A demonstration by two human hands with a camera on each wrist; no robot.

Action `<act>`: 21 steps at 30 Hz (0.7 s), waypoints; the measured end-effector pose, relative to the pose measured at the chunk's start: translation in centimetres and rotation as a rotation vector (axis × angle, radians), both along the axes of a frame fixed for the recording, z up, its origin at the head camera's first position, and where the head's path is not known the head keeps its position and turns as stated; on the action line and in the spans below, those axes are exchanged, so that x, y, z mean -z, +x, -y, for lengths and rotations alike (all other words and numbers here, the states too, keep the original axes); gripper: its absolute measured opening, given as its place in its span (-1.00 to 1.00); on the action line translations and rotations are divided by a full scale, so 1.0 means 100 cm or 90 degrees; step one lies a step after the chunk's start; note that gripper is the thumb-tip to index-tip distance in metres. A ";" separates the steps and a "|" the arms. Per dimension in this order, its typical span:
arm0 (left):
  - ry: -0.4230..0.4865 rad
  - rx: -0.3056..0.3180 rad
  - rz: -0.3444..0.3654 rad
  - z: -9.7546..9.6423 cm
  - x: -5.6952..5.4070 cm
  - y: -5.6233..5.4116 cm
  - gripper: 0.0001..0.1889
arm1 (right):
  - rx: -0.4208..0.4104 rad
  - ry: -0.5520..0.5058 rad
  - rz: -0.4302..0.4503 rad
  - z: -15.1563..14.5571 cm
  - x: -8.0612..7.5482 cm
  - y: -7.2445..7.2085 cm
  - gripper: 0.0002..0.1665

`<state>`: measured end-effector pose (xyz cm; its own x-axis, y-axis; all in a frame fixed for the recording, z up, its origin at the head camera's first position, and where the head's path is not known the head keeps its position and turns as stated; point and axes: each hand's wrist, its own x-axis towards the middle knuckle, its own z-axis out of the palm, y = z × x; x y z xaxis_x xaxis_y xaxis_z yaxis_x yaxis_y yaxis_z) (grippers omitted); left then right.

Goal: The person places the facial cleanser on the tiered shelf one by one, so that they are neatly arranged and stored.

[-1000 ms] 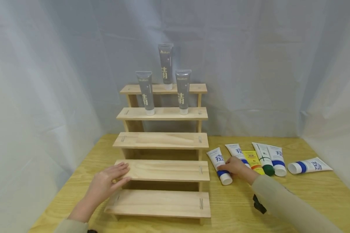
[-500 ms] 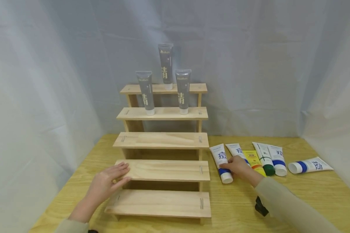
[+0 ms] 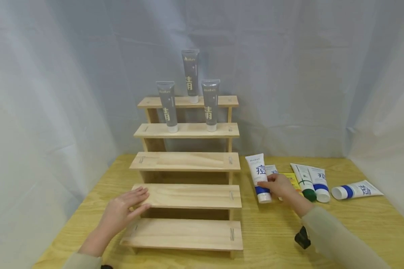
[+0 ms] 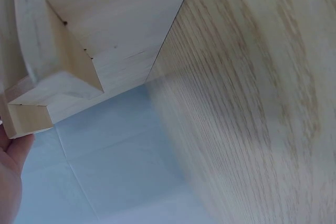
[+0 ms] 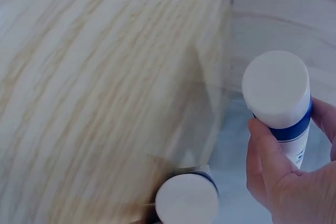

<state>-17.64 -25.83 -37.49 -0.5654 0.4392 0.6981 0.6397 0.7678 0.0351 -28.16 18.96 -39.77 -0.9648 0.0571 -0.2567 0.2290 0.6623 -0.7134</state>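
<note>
My right hand pinches a white squeeze tube with a blue band near its cap end. The tube is raised off the table, cap down and tilted. In the right wrist view, thumb and fingers hold the tube around the blue band, below its round white cap. A second white-and-blue tube is partly hidden behind that hand. My left hand rests on the left end of the stepped wooden display rack, fingers extended over its second-lowest shelf. Only part of the left hand shows in the left wrist view.
Three grey squeeze tubes stand on the rack's upper two shelves. To the right lie a yellow tube, a green-capped tube, a white-and-blue tube and another on its side. Pale sheeting encloses the table.
My right hand has lifted the white-and-blue tube off the table and moved it slightly right and up. The left hand has stayed on the rack.
</note>
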 end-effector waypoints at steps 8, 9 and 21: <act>-0.002 -0.001 -0.009 0.001 0.002 -0.002 -0.51 | 0.020 -0.091 -0.066 -0.031 0.063 -0.049 0.01; -0.002 -0.001 -0.009 0.001 0.002 -0.002 -0.51 | 0.022 -0.098 -0.080 -0.034 0.068 -0.053 0.00; -0.002 -0.008 0.005 0.001 0.001 -0.001 -0.55 | 0.071 -0.117 -0.214 -0.042 0.065 -0.055 -0.07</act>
<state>-17.71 -25.94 -37.58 -0.5761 0.4349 0.6921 0.6303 0.7754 0.0374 -33.68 23.15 -46.31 -0.9872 0.1492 0.0564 0.0262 0.5004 -0.8654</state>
